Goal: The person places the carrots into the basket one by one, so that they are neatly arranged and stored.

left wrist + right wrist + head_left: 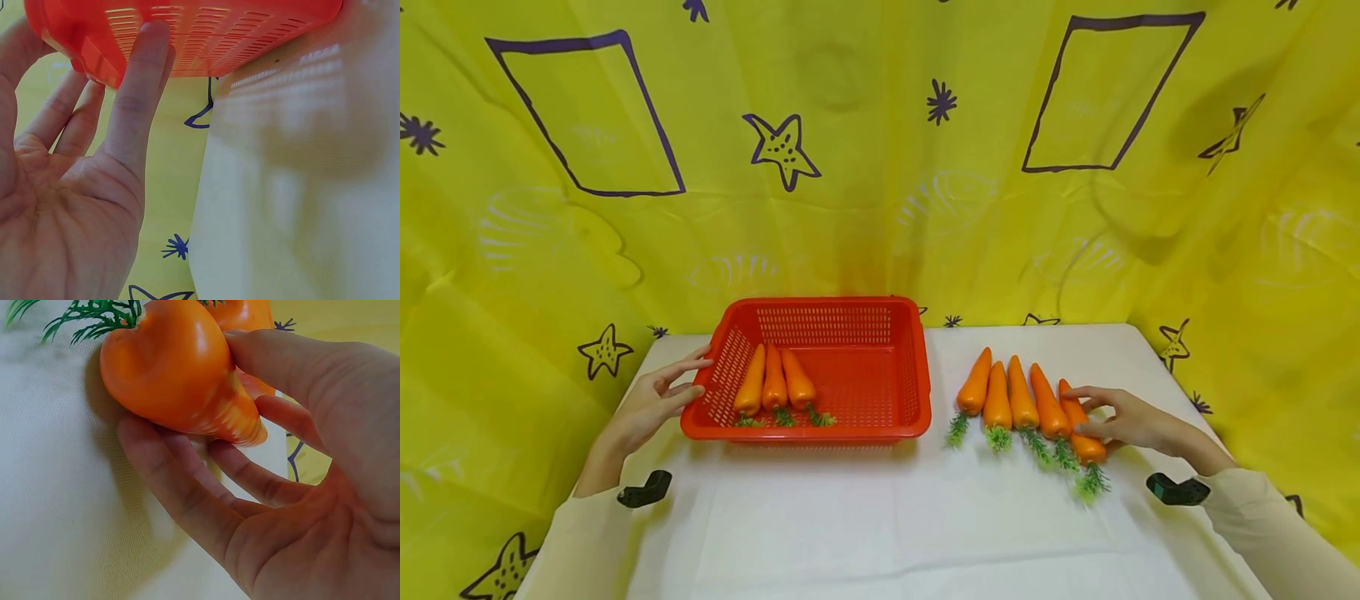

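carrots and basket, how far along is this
Done, it seems: three carrots lie in the red basket. In hand: the right hand grips the rightmost carrot; the left hand touches the basket. Remaining, apparently: four other carrots on the white table.

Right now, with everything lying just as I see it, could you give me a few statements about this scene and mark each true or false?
1. Three orange, cone-shaped carrots lie in the red, rectangular plastic basket. True.
2. Four more carrots lie on the white, cloth-covered table. False: five do.
3. The person's bare right-hand grip is at the rightmost carrot. True.
4. The person's bare left-hand grip holds a carrot. False: it touches the basket's left end.
5. The star-patterned cloth backdrop is blue. False: it is yellow.
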Demonstrator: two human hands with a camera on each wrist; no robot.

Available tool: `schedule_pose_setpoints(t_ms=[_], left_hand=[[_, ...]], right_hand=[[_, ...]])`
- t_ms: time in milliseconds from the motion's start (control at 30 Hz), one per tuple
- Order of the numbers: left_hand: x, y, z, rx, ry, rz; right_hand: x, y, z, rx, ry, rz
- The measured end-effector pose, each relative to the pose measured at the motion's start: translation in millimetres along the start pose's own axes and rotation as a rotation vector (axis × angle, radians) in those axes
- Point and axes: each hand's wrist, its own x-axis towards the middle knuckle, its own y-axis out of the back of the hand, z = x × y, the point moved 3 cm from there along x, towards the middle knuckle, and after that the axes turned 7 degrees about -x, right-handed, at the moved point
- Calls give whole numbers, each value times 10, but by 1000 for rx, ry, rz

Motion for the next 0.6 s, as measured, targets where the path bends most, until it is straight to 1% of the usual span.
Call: schedule_pose_setpoints(t_ms=[167,267,433,600], left_hand=[[1,4,-7,-14,-10,-4],[1,9,-6,-19,-15,-5],[5,11,-7,-28,-21,-9],[6,8,-11,-32,-22,-14]], right_hand=[[5,5,-15,-5,17,0],[8,15,-19,-26,24,7],[11,24,-19,-46,19,18],[5,35,-39,-26,29,-9]])
